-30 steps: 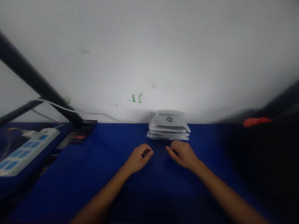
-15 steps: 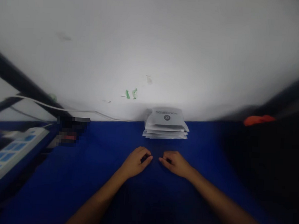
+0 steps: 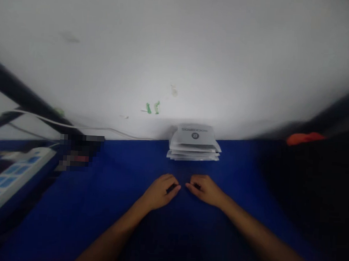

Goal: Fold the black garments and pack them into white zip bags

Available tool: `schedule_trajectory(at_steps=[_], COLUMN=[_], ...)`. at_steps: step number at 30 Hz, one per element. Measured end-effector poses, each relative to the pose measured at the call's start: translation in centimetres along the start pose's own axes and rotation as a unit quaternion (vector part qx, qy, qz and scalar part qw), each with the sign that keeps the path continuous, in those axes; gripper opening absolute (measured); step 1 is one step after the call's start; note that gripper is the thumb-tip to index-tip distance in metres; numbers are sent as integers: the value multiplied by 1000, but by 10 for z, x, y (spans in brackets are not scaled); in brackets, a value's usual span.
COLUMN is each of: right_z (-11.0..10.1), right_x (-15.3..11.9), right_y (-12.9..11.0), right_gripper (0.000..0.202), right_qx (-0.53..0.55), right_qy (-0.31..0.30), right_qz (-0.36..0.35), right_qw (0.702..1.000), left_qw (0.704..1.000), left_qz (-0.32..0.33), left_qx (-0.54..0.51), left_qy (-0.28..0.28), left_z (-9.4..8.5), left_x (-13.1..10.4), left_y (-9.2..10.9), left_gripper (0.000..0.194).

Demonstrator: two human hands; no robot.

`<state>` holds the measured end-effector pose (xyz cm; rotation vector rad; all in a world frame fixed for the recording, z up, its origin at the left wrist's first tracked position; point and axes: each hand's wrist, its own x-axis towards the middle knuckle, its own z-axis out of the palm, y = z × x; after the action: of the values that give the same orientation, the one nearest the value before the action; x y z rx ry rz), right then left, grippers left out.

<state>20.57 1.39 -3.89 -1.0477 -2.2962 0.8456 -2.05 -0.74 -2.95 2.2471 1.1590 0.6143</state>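
My left hand (image 3: 163, 190) rests on the blue tabletop (image 3: 123, 163) with its fingers curled in and the thumb near the forefinger. Facing it across a narrow gap is my right hand (image 3: 204, 189), curled the same way. Neither hand shows anything in its grasp, and a dark hollow shows between thumb and fingers of each. Just beyond both hands, against the wall, sits a stack of whitish flat packets (image 3: 195, 141). The top packet carries a round dark logo and lettering that reads upside down. Neither hand touches the stack.
A white power strip (image 3: 14, 176) with blue sockets lies at the left, near a dark metal frame bar (image 3: 27, 95). A pale cable (image 3: 104, 129) runs along the wall (image 3: 239, 63). An orange object (image 3: 305, 138) is at the far right, beside a dark area.
My left hand has shifted slightly to the right and towards me, narrowing the gap to my right hand. The right hand and the packets stay nearly in place.
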Motion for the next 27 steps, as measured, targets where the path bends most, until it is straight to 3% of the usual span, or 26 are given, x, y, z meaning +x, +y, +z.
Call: schedule_trajectory(at_steps=[14,18,20,22,25,27], right_z=[0,1,-2,-9,-26,-38], right_x=[-2,1,5,11,18,21], right_y=[0,2,4,8,11,13], right_gripper=[35,36,35,34,33,33], right_qx=[11,114,236,359,469,502], right_qy=[2,34,80,160,270,295], right_qz=[-2,60,138,196,217,216], right_qw=[1000,991,958,898,812,784], left_qw=[1000,1000,1000,1000,1000,1000], left_qz=[-8,-9,-5,-3,-4,-5], left_qx=[-6,-10,-14,-14,-12,-11], left_qy=[-4,-5,-6,-5,-2,-3], left_z=[-1,-2,-3,-3,-2,-2], left_x=[0,0,0,0,0,0], left_y=[0,0,0,0,0,0], left_gripper=[18,18,19,19,20,20])
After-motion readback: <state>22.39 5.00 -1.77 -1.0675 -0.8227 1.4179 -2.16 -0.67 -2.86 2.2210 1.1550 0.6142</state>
